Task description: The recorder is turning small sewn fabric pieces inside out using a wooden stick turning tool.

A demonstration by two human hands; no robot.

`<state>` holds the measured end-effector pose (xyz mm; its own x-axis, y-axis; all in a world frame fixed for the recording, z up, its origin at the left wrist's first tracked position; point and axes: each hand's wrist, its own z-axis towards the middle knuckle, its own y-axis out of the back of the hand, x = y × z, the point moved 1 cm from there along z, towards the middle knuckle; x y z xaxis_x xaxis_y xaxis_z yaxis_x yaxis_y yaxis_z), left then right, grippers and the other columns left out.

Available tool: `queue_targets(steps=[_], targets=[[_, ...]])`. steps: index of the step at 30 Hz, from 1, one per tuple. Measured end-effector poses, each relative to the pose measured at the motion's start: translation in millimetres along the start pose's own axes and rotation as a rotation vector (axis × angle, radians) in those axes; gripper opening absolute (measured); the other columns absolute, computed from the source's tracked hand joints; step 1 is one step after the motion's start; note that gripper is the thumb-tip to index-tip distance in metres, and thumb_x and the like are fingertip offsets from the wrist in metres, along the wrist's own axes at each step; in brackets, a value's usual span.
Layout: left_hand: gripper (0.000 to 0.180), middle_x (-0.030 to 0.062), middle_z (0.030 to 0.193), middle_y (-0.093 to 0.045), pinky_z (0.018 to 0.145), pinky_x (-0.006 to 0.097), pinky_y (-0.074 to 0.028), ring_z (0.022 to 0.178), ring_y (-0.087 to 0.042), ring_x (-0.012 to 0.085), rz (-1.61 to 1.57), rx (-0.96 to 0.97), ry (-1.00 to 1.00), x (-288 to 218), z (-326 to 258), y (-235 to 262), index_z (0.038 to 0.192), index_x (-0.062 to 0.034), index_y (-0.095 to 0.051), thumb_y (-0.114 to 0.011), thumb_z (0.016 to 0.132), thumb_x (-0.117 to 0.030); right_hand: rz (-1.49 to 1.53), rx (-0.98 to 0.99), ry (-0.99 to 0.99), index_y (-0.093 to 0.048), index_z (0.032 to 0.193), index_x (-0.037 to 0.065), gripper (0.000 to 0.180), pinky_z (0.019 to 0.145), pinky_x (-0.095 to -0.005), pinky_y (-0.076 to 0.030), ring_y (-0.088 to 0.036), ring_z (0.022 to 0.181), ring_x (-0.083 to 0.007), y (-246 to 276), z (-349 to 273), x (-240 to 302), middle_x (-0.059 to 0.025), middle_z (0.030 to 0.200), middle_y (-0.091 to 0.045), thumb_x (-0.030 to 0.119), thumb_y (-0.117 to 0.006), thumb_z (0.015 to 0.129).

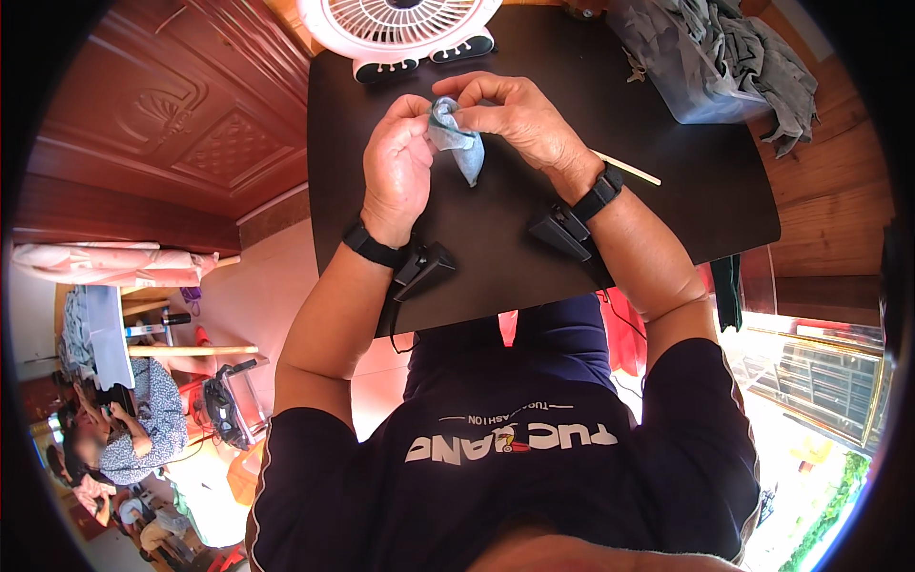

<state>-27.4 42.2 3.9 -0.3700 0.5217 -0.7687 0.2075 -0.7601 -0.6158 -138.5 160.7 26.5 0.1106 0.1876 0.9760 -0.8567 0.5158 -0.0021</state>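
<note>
Between my hands, over the dark table, is a small light-blue cloth piece (465, 153), gathered at the top and tapering to a point that hangs down. My left hand (400, 157) pinches its upper left edge between thumb and fingers. With thumb and forefinger, my right hand (519, 119) grips the upper right edge. A rounded fold or opening shows at the top of the cloth, and its inside is too small to make out. Each wrist wears a black strap with a dark box-shaped device.
A white fan (400, 24) stands at the table's far edge. To the far right, a clear plastic bin (705, 91) overflows with grey cloth pieces (753, 57). A thin pale stick (626, 168) lies on the black tabletop (667, 219), right of my right wrist. Other people sit at the far left.
</note>
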Motion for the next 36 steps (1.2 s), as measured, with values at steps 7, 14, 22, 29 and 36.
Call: queue_targets(steps=[7, 14, 22, 29, 36], targets=[[0.018, 0.0052, 0.090, -0.059, 0.082, 0.033, -0.043, 0.087, -0.056, 0.0156, 0.204, 0.047, 0.106, -4, 1, -8, 0.099, -0.0038, -0.051, -0.049, 0.085, -0.014, 0.126, -0.053, -0.046, -0.065, 0.077, 0.000, 0.014, 0.079, -0.0273, -0.049, -0.060, 0.088, -0.0148, 5, 2, -9, -0.0098, 0.107, -0.062, 0.012, -0.070, 0.073], [0.009, 0.0034, 0.082, -0.056, 0.068, 0.025, -0.046, 0.073, -0.054, 0.0107, 0.231, 0.023, 0.019, -5, 3, -6, 0.090, -0.0032, -0.052, -0.052, 0.082, -0.007, -0.025, -0.060, -0.033, -0.063, 0.081, 0.001, 0.014, 0.075, -0.0245, -0.048, -0.059, 0.083, -0.0102, -1, -3, -3, -0.0059, 0.096, -0.063, 0.013, -0.069, 0.077], [0.006, 0.0012, 0.073, -0.051, 0.061, 0.022, -0.041, 0.066, -0.048, 0.0076, 0.585, 0.015, -0.122, -16, 7, -1, 0.082, -0.0030, -0.050, -0.055, 0.081, -0.006, 0.007, -0.001, 0.135, -0.060, 0.084, 0.001, 0.012, 0.069, -0.0222, -0.048, -0.058, 0.078, -0.0074, -10, -5, -1, -0.0028, 0.088, -0.063, 0.010, -0.066, 0.081], [0.005, 0.0015, 0.080, -0.054, 0.063, 0.023, -0.043, 0.068, -0.051, 0.0086, 0.982, -0.064, -0.316, -18, 0, -8, 0.088, -0.0041, -0.051, -0.047, 0.086, -0.005, -0.188, -0.041, 0.279, -0.058, 0.082, 0.003, 0.009, 0.067, -0.0253, -0.048, -0.058, 0.075, -0.0102, -16, -9, 9, -0.0021, 0.082, -0.060, 0.007, -0.066, 0.080], [0.031, 0.0060, 0.092, -0.059, 0.068, 0.030, -0.046, 0.079, -0.058, 0.0154, 0.349, -0.124, -0.071, -24, -3, -9, 0.111, -0.0046, -0.047, -0.040, 0.096, -0.031, -0.277, -0.372, 0.202, -0.057, 0.083, 0.003, 0.014, 0.056, -0.0285, -0.049, -0.061, 0.061, -0.0150, -17, -6, -10, -0.0074, 0.070, -0.062, 0.012, -0.067, 0.081]])
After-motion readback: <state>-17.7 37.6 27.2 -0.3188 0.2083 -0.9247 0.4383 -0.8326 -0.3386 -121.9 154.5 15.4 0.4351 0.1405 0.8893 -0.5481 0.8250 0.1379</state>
